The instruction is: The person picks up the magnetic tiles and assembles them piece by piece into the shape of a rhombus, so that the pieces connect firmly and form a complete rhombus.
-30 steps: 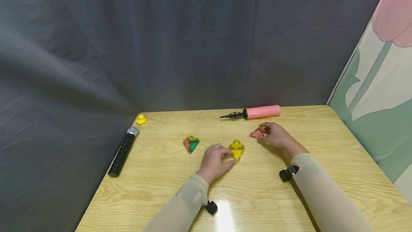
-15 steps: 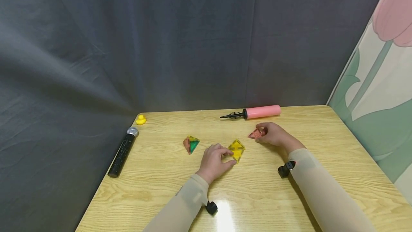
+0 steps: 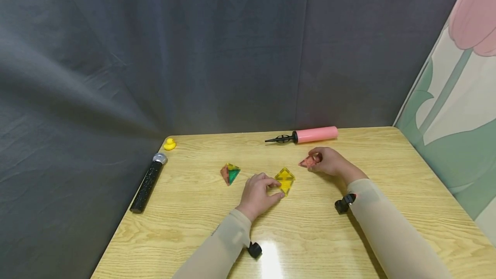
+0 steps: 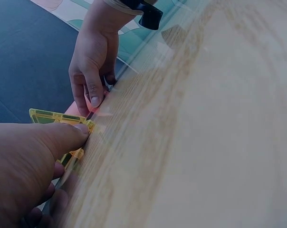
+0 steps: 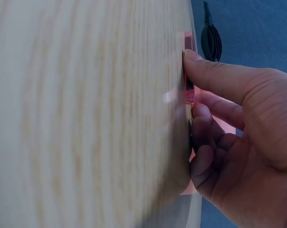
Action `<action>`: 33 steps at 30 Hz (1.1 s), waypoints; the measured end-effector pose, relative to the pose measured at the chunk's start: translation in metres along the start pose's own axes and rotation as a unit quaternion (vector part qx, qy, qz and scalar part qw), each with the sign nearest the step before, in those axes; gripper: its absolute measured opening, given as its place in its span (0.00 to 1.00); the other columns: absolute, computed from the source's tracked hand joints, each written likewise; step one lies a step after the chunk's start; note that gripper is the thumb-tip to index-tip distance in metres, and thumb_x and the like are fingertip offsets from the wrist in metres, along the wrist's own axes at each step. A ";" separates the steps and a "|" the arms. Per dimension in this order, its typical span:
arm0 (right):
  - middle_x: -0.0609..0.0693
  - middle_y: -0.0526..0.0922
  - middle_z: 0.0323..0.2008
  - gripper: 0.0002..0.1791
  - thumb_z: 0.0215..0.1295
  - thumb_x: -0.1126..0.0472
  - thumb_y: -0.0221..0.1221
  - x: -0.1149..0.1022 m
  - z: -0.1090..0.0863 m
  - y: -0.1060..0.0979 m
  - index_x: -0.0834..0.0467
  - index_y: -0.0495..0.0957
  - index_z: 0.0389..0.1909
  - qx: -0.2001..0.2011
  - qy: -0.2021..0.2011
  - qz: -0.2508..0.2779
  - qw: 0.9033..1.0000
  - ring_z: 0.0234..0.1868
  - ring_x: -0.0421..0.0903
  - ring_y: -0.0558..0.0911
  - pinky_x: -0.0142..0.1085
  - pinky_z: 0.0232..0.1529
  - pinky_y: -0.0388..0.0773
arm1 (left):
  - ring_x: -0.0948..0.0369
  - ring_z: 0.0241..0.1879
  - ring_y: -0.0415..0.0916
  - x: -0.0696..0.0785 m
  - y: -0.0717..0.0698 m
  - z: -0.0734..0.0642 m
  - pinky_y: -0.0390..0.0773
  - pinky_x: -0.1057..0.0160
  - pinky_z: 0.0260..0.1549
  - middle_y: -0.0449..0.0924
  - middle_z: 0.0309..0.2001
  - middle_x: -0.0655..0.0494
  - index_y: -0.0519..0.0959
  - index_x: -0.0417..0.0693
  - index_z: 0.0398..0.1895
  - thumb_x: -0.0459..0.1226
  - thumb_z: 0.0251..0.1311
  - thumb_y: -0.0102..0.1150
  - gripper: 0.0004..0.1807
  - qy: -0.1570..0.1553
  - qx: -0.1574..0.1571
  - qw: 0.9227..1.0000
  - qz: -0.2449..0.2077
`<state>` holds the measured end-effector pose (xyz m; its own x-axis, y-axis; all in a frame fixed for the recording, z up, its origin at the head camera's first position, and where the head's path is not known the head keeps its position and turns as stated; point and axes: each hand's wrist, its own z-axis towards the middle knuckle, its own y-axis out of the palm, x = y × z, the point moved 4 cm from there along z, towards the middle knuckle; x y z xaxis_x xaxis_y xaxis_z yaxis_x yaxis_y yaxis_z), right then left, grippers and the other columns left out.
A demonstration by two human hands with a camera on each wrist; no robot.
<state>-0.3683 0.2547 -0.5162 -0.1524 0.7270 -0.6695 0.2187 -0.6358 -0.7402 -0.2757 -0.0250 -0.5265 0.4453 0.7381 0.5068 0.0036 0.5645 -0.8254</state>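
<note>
My left hand (image 3: 258, 197) pinches a translucent yellow piece made of triangular magnetic tiles (image 3: 286, 179) between thumb and forefinger, near the table's middle. In the left wrist view, part of that yellow piece (image 4: 48, 116) stands raised beyond the thumb. To the right and farther back, my right hand (image 3: 331, 162) holds a translucent red magnetic tile (image 3: 308, 161) on the tabletop. The right wrist view shows the red tile (image 5: 189, 97) edge-on, with the thumb on it and the other fingers partly hiding it. Left of both hands sits a red, yellow and green tile piece (image 3: 234, 175).
A pink hand pump (image 3: 317, 134) with a black nozzle lies along the back of the wooden table (image 3: 310, 236). A black microphone (image 3: 146, 186) lies by the left edge, with a yellow rubber duck (image 3: 169, 144) behind it. Dark cloth (image 3: 232, 55) hangs behind.
My right hand has shifted slightly left with the red magnetic tile, then stayed put over the last half second. My left hand and the yellow tiles have not visibly moved.
</note>
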 end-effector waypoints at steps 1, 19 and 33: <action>0.56 0.77 0.38 0.33 0.61 0.60 0.76 0.000 0.000 0.000 0.67 0.77 0.63 0.000 0.000 -0.001 1.000 0.41 0.53 0.74 0.44 0.42 0.71 | 0.67 0.37 0.68 0.000 0.000 0.000 0.71 0.58 0.46 0.76 0.38 0.70 0.89 0.65 0.48 0.55 0.60 0.76 0.16 -0.001 -0.001 1.000 0.000; 0.59 0.76 0.42 0.33 0.57 0.68 0.77 -0.008 -0.008 -0.002 0.64 0.71 0.61 0.030 0.009 0.028 0.999 0.40 0.53 0.75 0.43 0.41 0.75 | 0.67 0.39 0.69 -0.003 0.003 0.000 0.71 0.59 0.48 0.77 0.38 0.71 0.89 0.67 0.48 0.56 0.59 0.75 0.16 -0.005 -0.004 1.000 0.003; 0.56 0.78 0.37 0.12 0.73 0.68 0.61 -0.016 -0.029 -0.006 0.61 0.75 0.54 0.079 -0.002 0.045 0.996 0.29 0.50 0.76 0.40 0.26 0.76 | 0.67 0.40 0.70 -0.002 0.002 0.000 0.72 0.58 0.49 0.76 0.38 0.71 0.89 0.67 0.48 0.55 0.60 0.75 0.15 -0.011 -0.007 1.000 -0.001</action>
<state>-0.3393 0.2547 -0.4991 -0.1428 0.6649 -0.7331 0.0771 -0.7310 -0.6780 -0.2763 -0.0256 -0.5292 0.4259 0.7449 0.5135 0.0174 0.5607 -0.8278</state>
